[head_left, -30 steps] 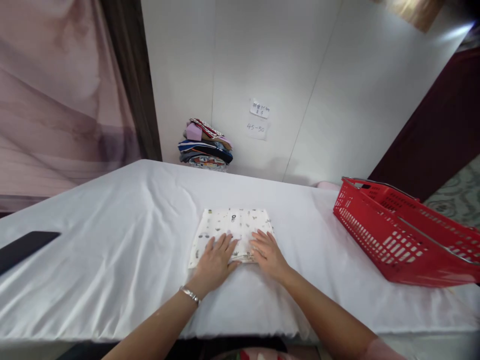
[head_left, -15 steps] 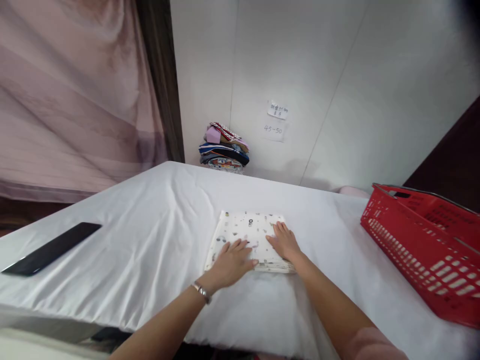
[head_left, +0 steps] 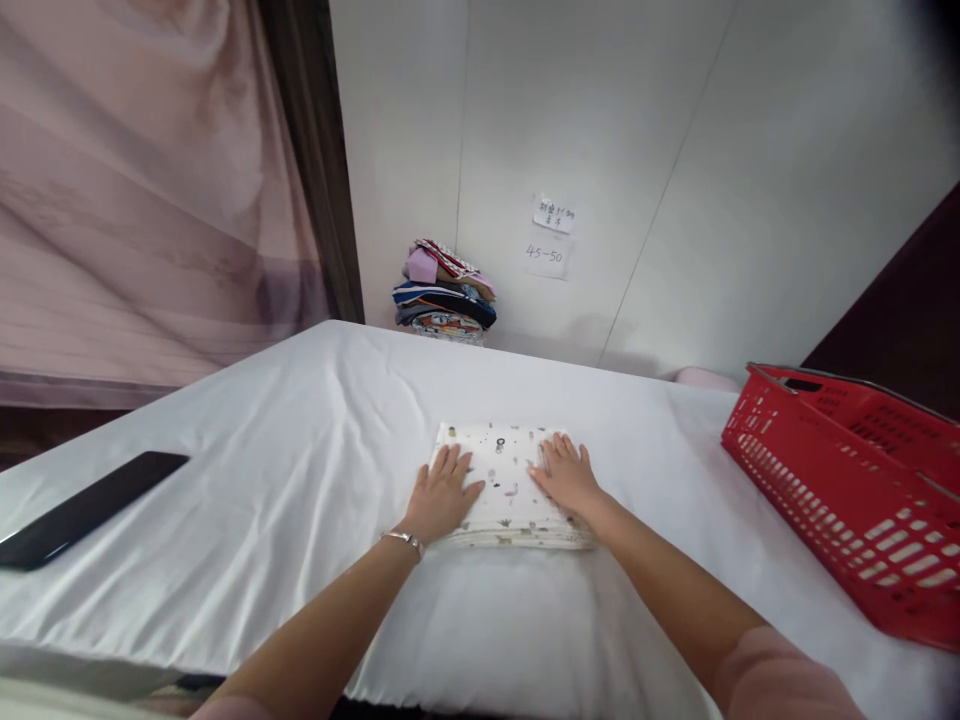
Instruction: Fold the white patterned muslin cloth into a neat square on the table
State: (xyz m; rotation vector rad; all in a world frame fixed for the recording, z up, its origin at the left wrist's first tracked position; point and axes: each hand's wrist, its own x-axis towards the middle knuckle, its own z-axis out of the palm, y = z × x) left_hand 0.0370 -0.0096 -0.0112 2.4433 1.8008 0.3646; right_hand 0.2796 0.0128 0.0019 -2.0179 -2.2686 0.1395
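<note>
A folded white cloth with small printed figures (head_left: 504, 478) lies on the white-covered table (head_left: 300, 480). My left hand (head_left: 441, 493) lies flat on the cloth's left part, fingers stretched out, a bracelet at its wrist. My right hand (head_left: 565, 475) rests flat on the right part, fingers spread. Both palms press down on the cloth and hold nothing.
A red plastic basket (head_left: 847, 500) stands at the right edge of the table. A dark flat phone-like slab (head_left: 82, 508) lies at the left. A pile of folded clothes (head_left: 446, 292) sits at the far edge against the wall, below paper notes (head_left: 553, 235).
Both hands have slid forward and apart over the folded cloth, the left one to its left part. The view has shifted to the left.
</note>
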